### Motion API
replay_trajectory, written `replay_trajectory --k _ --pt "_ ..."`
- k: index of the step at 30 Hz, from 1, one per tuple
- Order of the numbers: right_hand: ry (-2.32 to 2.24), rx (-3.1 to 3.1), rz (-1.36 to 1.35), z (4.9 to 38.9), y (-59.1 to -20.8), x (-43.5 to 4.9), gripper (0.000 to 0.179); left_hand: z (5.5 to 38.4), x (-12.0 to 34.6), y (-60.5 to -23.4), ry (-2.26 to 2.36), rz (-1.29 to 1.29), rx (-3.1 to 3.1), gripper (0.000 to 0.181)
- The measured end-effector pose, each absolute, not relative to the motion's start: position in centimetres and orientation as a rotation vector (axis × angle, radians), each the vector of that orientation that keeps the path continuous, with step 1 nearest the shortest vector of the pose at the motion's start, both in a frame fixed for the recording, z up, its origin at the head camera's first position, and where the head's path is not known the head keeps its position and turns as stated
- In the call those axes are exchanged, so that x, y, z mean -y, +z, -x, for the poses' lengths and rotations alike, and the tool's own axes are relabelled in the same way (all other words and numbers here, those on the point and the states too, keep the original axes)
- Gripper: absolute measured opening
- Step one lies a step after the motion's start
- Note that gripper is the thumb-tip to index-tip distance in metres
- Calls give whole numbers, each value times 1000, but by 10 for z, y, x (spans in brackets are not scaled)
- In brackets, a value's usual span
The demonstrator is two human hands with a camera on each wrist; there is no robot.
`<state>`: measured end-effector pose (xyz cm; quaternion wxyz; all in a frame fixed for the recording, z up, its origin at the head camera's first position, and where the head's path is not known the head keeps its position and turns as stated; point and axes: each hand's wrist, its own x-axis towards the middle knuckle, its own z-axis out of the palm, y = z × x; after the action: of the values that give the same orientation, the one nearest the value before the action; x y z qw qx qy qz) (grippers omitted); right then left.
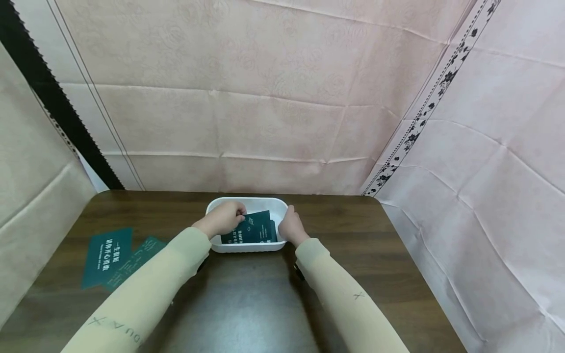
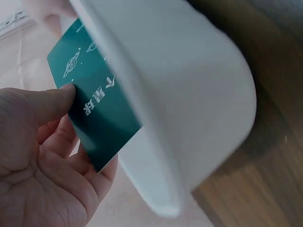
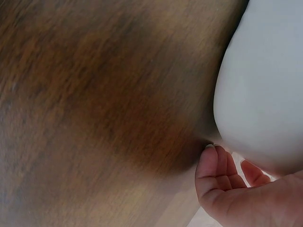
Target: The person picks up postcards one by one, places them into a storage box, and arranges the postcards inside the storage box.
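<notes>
A white plastic tray [image 1: 247, 248] stands near the far edge of the wooden table, with dark green printed cards in it. My left hand [image 1: 222, 217] reaches over the tray's left end and pinches a green card [image 1: 253, 226] between thumb and fingers. In the left wrist view this card [image 2: 102, 106] is tilted behind the tray's rim, showing a white planet drawing and characters. At the tray's right end, my right hand [image 1: 292, 227] holds the rim. The right wrist view has its curled fingers [image 3: 220, 172] against the end wall. Another green card [image 1: 273, 231] lies partly hidden under the pinched one.
Two green cards lie overlapping at the table's left, a darker one [image 1: 106, 257] and a lighter one [image 1: 137, 262] partly covered by the left sleeve. Pale patterned cloth [image 1: 247, 98] hangs behind the brown table [image 1: 353, 245] and on both sides.
</notes>
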<state>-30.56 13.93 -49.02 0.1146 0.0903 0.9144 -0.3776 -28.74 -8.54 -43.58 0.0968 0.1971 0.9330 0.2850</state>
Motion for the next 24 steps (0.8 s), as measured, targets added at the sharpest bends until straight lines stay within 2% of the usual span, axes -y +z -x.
replay_trajectory --k 5,13,24 --pt "-1097 -2660 -275 305 -490 -139 76 287 71 -447 782 -543 -2772 14" --pt "-1091 -2673 -281 307 -490 -139 77 293 66 -461 538 -521 -2879 36" --pt "-1089 -2678 -258 305 -488 -139 74 300 59 -466 509 -508 -2867 32"
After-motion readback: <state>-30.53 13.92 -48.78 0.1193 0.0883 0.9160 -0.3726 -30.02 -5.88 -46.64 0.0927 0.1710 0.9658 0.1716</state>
